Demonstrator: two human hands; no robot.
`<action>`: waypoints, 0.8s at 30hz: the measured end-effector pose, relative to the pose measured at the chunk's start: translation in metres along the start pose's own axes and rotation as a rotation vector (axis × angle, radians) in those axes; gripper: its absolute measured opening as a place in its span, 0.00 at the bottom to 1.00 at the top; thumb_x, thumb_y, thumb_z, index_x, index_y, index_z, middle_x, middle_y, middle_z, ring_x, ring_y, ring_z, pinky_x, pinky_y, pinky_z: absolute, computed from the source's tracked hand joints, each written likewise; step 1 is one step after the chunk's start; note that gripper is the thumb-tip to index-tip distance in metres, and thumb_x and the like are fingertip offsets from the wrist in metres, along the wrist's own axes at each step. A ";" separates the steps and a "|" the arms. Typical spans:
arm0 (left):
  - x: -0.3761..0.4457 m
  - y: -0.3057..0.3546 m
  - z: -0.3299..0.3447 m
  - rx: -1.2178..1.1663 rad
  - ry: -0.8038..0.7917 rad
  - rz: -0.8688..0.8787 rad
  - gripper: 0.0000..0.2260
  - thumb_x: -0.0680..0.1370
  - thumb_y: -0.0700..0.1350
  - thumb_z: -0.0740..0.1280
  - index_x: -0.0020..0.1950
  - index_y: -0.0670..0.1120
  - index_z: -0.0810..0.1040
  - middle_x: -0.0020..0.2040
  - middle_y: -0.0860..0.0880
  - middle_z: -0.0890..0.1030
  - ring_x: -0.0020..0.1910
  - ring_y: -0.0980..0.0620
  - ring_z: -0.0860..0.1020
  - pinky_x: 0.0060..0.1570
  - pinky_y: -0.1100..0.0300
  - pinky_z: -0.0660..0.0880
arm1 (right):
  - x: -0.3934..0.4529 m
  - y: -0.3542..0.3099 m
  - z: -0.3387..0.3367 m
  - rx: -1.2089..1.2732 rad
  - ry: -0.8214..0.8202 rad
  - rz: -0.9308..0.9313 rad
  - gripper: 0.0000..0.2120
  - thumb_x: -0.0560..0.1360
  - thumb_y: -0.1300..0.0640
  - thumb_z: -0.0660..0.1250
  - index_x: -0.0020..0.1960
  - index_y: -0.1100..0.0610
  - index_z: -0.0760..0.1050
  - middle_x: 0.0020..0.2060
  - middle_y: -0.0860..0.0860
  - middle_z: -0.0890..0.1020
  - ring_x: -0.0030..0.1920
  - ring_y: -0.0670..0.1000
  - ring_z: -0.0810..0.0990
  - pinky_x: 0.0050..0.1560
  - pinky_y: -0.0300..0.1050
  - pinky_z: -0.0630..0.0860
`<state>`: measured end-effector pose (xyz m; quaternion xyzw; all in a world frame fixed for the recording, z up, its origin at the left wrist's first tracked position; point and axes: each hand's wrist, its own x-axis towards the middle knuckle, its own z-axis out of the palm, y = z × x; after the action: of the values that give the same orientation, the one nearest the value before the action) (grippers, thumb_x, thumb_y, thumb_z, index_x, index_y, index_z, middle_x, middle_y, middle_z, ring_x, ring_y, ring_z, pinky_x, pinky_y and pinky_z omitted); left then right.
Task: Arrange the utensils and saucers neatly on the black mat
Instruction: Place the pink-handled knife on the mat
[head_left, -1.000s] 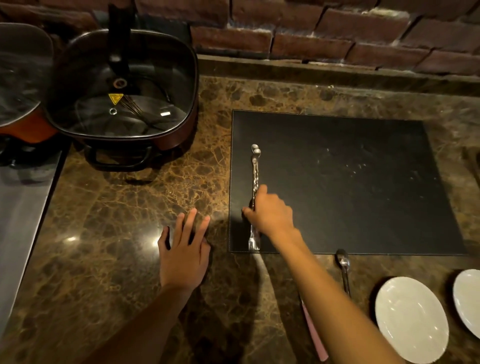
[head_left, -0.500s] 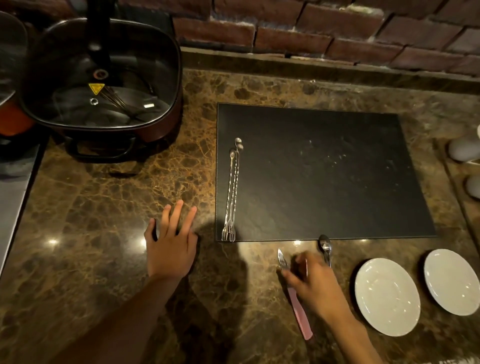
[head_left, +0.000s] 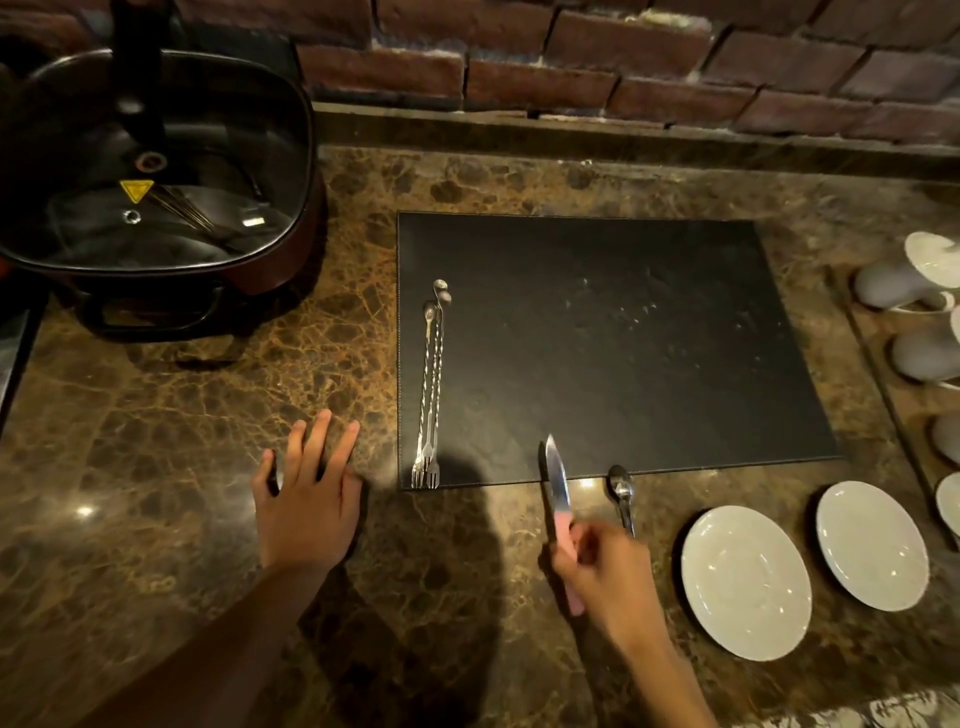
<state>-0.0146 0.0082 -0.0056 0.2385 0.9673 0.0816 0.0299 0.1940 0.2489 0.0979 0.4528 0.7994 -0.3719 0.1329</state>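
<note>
A black mat (head_left: 649, 338) lies on the marble counter. Long twisted silver forks (head_left: 430, 384) lie side by side along its left edge. My right hand (head_left: 610, 582) grips the pink handle of a knife (head_left: 556, 475), whose blade tip reaches over the mat's front edge. A spoon (head_left: 622, 493) lies just right of the knife, in front of the mat. Two white saucers (head_left: 745, 579) (head_left: 872, 543) sit on the counter to the right of my hand. My left hand (head_left: 306, 493) rests flat on the counter, fingers spread, left of the mat.
A square electric pot with a glass lid (head_left: 150, 182) stands at the back left. A tray with white cups (head_left: 919, 332) runs along the right edge. A brick wall (head_left: 571, 67) backs the counter.
My right hand left the forks on the mat, moved down to the counter, closed on the pink-handled knife and lifted it toward the mat. The left hand has stayed put.
</note>
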 end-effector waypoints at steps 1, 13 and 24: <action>-0.001 -0.001 0.000 0.006 0.005 0.004 0.24 0.83 0.53 0.51 0.80 0.56 0.66 0.83 0.50 0.62 0.82 0.47 0.60 0.75 0.39 0.56 | 0.014 -0.006 -0.006 0.016 0.040 -0.028 0.08 0.72 0.55 0.74 0.39 0.50 0.75 0.24 0.48 0.80 0.28 0.41 0.81 0.29 0.29 0.73; 0.002 0.000 -0.004 0.027 -0.001 0.004 0.25 0.82 0.53 0.50 0.80 0.55 0.66 0.83 0.49 0.62 0.82 0.47 0.59 0.75 0.39 0.57 | 0.170 -0.091 -0.024 -0.141 0.126 -0.284 0.10 0.75 0.52 0.70 0.48 0.59 0.78 0.43 0.58 0.84 0.44 0.57 0.82 0.46 0.49 0.78; 0.000 -0.002 0.001 0.019 0.032 0.016 0.25 0.83 0.53 0.50 0.80 0.55 0.65 0.82 0.49 0.62 0.82 0.45 0.60 0.74 0.39 0.56 | 0.088 0.005 -0.041 -0.067 0.233 -0.123 0.05 0.77 0.51 0.68 0.47 0.52 0.77 0.42 0.49 0.81 0.41 0.46 0.79 0.43 0.41 0.75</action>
<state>-0.0153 0.0062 -0.0071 0.2450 0.9664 0.0762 0.0117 0.1541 0.3341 0.0754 0.4385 0.8476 -0.2972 0.0311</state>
